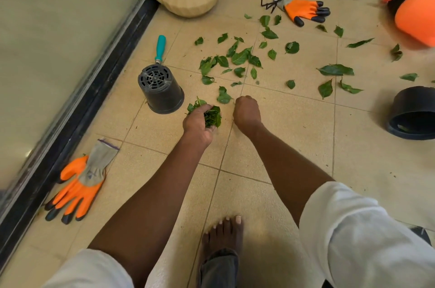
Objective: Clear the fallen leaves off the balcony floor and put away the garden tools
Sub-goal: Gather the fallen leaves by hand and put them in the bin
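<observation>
**Both arms reach down, left hand full, right hand in a fist**

The person bends forward and both bare forearms stretch down and away from the camera, almost side by side. White sleeves cover the upper arms near the bottom edge. The left hand (199,120) is seen from its back; its fingers are curled in a tight grip round a bunch of green leaves (213,116), which stick out on the thumb side. The right hand (247,111) is just beside it, knuckles up, the fingers curled under into a fist close to the floor; whether it pinches something cannot be seen. One bare foot (223,233) stands between the arms.
</observation>
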